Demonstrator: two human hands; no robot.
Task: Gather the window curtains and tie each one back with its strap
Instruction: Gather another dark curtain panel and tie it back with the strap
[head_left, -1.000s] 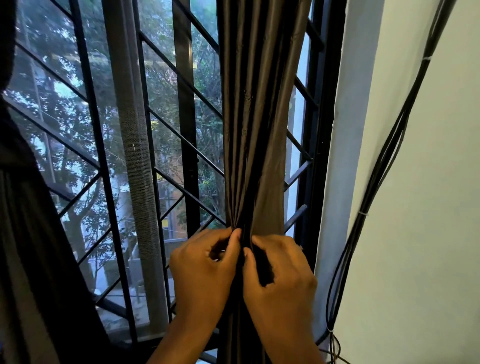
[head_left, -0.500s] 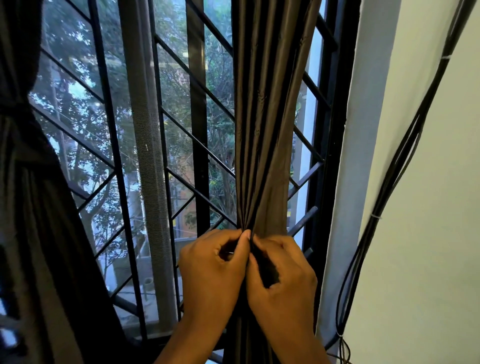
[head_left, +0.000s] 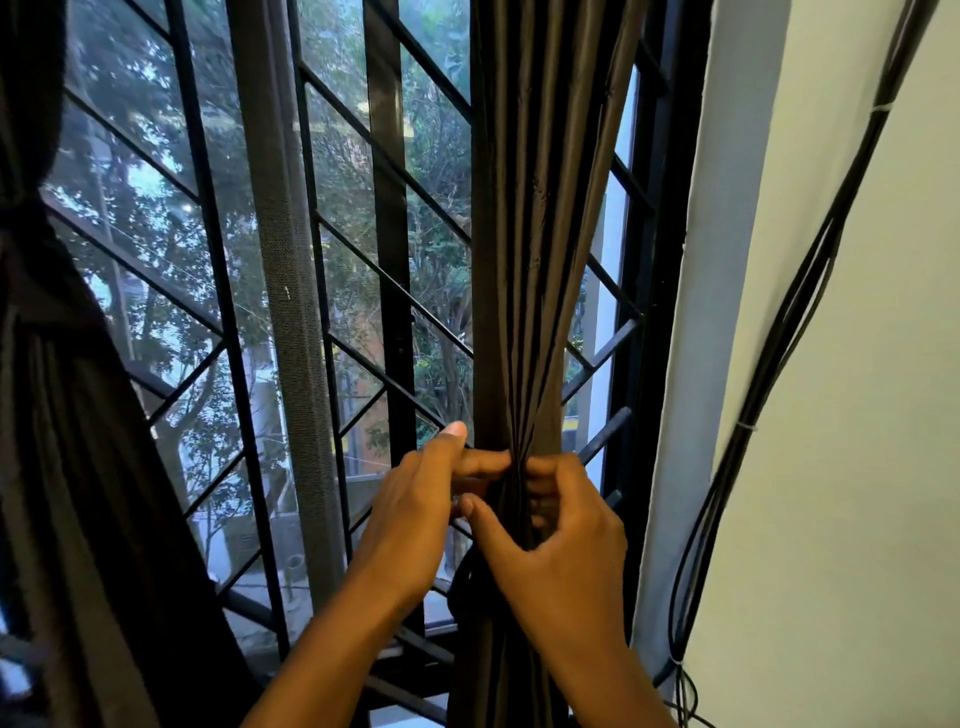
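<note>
- The gathered brown curtain (head_left: 524, 270) hangs at the right of the window grille (head_left: 208, 322).
- The left hand (head_left: 415, 514) and right hand (head_left: 561, 551) pinch its bunched folds from either side, fingers curled.
- A second curtain (head_left: 67, 467) hangs far left.
- Black cables (head_left: 769, 374) run down the right wall.
</note>
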